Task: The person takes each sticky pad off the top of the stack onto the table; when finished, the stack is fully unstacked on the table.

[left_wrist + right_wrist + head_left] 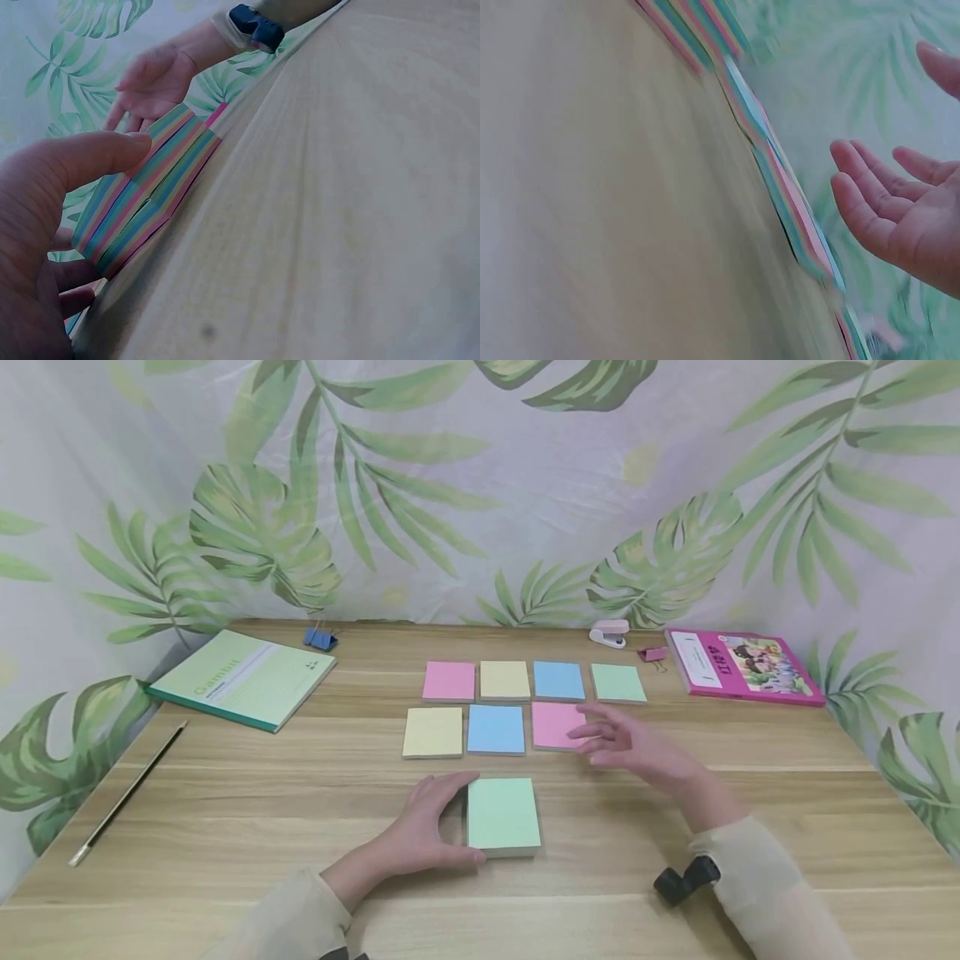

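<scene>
A thick stack of sticky notes (503, 812) with a green top lies near the front middle of the table; in the left wrist view its sides show striped color layers. My left hand (420, 827) holds it from the left, thumb (112, 156) on the near side and fingers around the far corner. My right hand (633, 745) hovers with loosely bent fingers over the right edge of a pink sticky note pad (555, 727), holding nothing. Beside that pad lie a blue pad (496, 730) and a yellow pad (433, 732).
A back row has pink (449, 682), yellow (505, 680), blue (558, 680) and green pads (618, 682). A green notebook (243, 679), blue binder clip (321, 638) and pencil (129, 793) lie left. Farther right are a stapler (609, 633), pink binder clip (652, 654) and pink book (744, 666).
</scene>
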{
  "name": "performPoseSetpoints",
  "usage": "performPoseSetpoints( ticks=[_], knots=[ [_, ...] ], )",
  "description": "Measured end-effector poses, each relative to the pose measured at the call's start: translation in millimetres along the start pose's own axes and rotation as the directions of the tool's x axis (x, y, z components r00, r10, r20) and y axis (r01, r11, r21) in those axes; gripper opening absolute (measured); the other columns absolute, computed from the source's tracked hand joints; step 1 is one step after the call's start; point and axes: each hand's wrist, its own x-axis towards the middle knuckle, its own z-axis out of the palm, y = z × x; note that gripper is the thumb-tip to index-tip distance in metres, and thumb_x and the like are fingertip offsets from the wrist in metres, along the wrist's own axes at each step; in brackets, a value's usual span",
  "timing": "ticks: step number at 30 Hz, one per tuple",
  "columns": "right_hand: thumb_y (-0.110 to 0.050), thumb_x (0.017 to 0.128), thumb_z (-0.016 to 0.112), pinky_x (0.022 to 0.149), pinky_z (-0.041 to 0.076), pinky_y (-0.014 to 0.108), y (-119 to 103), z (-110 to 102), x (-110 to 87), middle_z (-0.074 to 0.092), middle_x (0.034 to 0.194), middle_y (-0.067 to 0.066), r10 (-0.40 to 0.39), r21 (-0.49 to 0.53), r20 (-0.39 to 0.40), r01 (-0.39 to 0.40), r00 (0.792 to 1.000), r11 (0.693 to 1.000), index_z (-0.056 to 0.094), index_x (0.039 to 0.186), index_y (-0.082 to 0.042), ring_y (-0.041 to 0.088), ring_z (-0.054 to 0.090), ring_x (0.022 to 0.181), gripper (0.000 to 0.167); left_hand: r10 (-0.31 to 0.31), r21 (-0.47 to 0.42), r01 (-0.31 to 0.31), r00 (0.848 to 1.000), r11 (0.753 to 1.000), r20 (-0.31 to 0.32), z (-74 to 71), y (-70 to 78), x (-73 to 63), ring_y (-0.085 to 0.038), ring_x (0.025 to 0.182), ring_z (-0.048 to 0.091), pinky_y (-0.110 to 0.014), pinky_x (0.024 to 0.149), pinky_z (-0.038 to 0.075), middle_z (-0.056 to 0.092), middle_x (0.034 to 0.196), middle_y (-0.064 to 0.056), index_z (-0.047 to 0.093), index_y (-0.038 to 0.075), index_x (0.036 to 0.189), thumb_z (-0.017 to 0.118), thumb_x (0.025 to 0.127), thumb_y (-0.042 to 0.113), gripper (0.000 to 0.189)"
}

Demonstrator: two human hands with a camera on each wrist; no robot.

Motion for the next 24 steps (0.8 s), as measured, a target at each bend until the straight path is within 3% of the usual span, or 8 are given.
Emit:
performPoseSetpoints(
  ticks=[5,7,10,14,19,24],
  knots=[
    [0.002,0.077,0.059,0.088,0.035,0.05,6,35,6.1,0.03,0.123,0.034,-0.094,0.02,0.124,0.092,0.988,0.996,0.014,0.134,0.003,0.047,0.032,0.109,0.072,-0.008,0.009,0.008,1.0,1.0,0.003,0.4,-0.7,0.3,-0.024,0.119,0.027,-0.046,0.101,0.003,0.039,0.127,-0.005,0.035,0.007,0.13,0.073,0.058,0.046,0.09],
    [0.0,0.076,0.061,0.09,0.033,0.049,10,46,7.4,0.03,0.124,0.032,-0.087,0.01,0.156,0.087,0.984,0.996,0.013,0.134,0.003,0.043,0.032,0.112,0.075,-0.009,0.014,0.009,1.0,1.0,0.005,0.3,-0.8,0.3,-0.023,0.119,0.027,-0.045,0.101,0.003,0.039,0.127,-0.005,0.035,0.008,0.13,0.073,0.058,0.046,0.09],
    [-0.008,0.075,0.066,0.094,0.032,0.041,17,59,7.0,0.03,0.128,0.022,-0.035,-0.091,0.174,0.051,0.984,0.995,0.013,0.136,-0.003,0.032,0.033,0.115,0.08,-0.003,0.017,0.003,1.0,1.0,0.003,0.7,-1.5,0.3,-0.023,0.119,0.027,-0.045,0.101,0.003,0.039,0.128,-0.005,0.034,0.008,0.13,0.074,0.058,0.046,0.091],
    [-0.019,0.069,0.072,0.095,0.031,0.035,22,70,4.7,0.032,0.128,0.008,0.009,-0.25,0.141,0.027,0.99,0.968,0.018,0.137,-0.012,0.02,0.033,0.115,0.087,0.002,0.012,-0.002,1.0,1.0,0.001,0.8,-1.5,0.1,-0.023,0.119,0.027,-0.045,0.101,0.003,0.039,0.127,-0.005,0.035,0.008,0.13,0.074,0.057,0.045,0.091],
    [-0.031,0.063,0.076,0.097,0.026,0.037,27,80,2.5,0.028,0.129,0.0,-0.012,-0.409,0.08,0.044,0.997,0.911,0.02,0.135,-0.017,0.015,0.028,0.116,0.092,-0.001,0.015,0.001,1.0,1.0,0.002,0.6,-1.0,-0.1,-0.023,0.119,0.027,-0.045,0.101,0.003,0.039,0.127,-0.004,0.034,0.008,0.13,0.073,0.058,0.046,0.09],
    [-0.038,0.062,0.076,0.098,0.024,0.039,30,85,1.3,0.025,0.131,-0.002,-0.017,-0.477,0.028,0.028,0.999,0.879,0.023,0.134,-0.018,0.014,0.025,0.118,0.092,0.002,0.024,-0.002,1.0,1.0,0.003,0.9,-1.7,0.5,-0.023,0.119,0.027,-0.046,0.1,0.004,0.04,0.126,-0.003,0.035,0.009,0.13,0.072,0.059,0.047,0.089]
  ],
)
